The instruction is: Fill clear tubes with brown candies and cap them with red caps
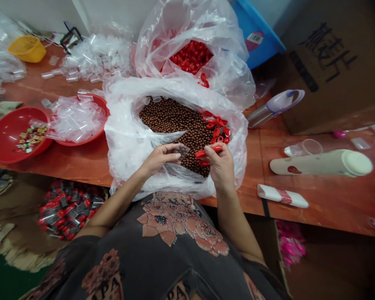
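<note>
A white plastic bag [125, 137] lies open in front of me, filled with small brown balls [171, 118]. Over its near edge, my left hand [158, 159] pinches a small clear plastic tube [183, 151]; what is inside it is hard to make out. To the right of it, my right hand [222, 166] is closed on a red plastic cap [201, 154], its fingertips on the cap's end. The tube and the cap are apart. Several more red caps [217, 125] rest on the balls at the bag's right side.
Behind stands a clear bag of red caps [192, 56]. To the left are a red bowl of clear tubes [104, 109], a red bowl of small wrapped pieces [3, 135] and heaped tubes [96, 54]. Bottles [312, 162] lie right, near a carton [331, 62]. Filled capped tubes [68, 210] sit below left.
</note>
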Available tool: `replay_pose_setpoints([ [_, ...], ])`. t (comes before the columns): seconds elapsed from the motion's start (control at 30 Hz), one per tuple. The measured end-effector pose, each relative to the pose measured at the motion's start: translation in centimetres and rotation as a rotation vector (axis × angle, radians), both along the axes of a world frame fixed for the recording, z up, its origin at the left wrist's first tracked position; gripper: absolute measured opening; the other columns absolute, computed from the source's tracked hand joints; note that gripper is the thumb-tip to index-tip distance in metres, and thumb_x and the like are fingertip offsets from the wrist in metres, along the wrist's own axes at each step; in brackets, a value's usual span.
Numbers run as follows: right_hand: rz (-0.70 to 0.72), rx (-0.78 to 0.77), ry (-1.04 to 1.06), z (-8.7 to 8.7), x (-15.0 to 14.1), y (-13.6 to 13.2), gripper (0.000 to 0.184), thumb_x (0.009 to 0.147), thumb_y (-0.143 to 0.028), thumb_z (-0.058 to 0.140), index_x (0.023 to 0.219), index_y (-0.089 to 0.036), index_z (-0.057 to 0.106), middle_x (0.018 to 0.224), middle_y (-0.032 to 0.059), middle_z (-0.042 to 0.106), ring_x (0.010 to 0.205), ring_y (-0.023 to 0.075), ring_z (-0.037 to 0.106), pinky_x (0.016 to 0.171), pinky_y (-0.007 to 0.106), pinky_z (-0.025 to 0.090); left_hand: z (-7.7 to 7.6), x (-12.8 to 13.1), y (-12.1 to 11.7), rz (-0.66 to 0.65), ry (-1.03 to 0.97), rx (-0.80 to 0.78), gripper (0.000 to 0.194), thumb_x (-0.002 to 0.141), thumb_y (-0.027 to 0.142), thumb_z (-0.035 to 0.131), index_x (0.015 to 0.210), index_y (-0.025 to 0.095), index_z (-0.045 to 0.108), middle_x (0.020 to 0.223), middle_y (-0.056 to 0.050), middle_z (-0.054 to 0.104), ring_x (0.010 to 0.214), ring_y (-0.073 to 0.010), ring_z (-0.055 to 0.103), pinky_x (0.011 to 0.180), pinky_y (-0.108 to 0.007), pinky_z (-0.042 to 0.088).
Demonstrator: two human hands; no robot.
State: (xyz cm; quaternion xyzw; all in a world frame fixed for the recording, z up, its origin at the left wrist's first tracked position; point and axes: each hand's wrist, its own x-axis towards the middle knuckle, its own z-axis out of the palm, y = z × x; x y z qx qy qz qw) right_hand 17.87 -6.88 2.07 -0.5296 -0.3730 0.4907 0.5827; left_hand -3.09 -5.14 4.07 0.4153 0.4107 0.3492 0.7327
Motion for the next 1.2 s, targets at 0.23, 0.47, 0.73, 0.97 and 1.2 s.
replay_pose_setpoints([
  [0.23,-0.071,-0.042,0.162,-0.7,-1.2,0.6,0.037,0.071,-0.045,0.080,0.085,-0.027,0.051,0.076,-0.0084,0.058,0.070,0.0105,0.066,0.066,0.024,0.056,-1.2,0.1,-0.2,-0.029,0.006,-0.006,0.046,0.071,0.026,0.079,0.116,0.021,0.073,0.123,-0.008,0.069,0.099,-0.0183,0.065,0.081,-0.031,0.057],
  [0.47,0.075,-0.066,-0.143,-0.1,-2.1,0.4,0.029,0.077,-0.048,0.075,0.076,-0.020,0.074,0.061,-0.0047,0.059,0.052,0.0075,0.046,0.048,0.022,0.039,-1.6,0.7,-0.4,-0.051,-0.032,-0.021,0.051,0.070,0.029,0.081,0.120,0.019,0.072,0.119,-0.009,0.071,0.093,-0.0164,0.065,0.084,-0.034,0.056],
  [0.73,0.170,-0.045,-0.060,0.4,-0.7,-0.1,0.026,0.079,-0.041,0.075,0.102,-0.030,0.077,0.097,-0.0010,0.065,0.069,0.0084,0.063,0.066,0.027,0.059,-1.7,0.1,-0.7,-0.041,-0.091,-0.081,0.047,0.071,0.027,0.081,0.116,0.018,0.073,0.124,-0.011,0.069,0.099,-0.0189,0.065,0.082,-0.034,0.057],
  [0.97,0.178,0.123,-0.201,0.0,-1.4,-0.5,0.025,0.089,-0.034,0.066,0.113,-0.033,0.073,0.122,0.0009,0.068,0.103,0.0162,0.067,0.086,0.035,0.061,-1.9,0.1,-0.6,-0.005,-0.155,-0.060,0.047,0.070,0.023,0.082,0.115,0.020,0.073,0.125,-0.010,0.068,0.105,-0.0195,0.064,0.084,-0.033,0.057],
  [1.2,0.245,0.378,-0.550,0.3,-1.7,-0.7,0.027,0.095,-0.027,0.059,0.118,-0.033,0.071,0.121,0.0008,0.074,0.113,0.0196,0.067,0.102,0.046,0.053,-1.7,0.3,-0.9,-0.048,-0.145,-0.071,0.047,0.070,0.025,0.081,0.116,0.019,0.073,0.123,-0.011,0.069,0.099,-0.0182,0.066,0.082,-0.032,0.058],
])
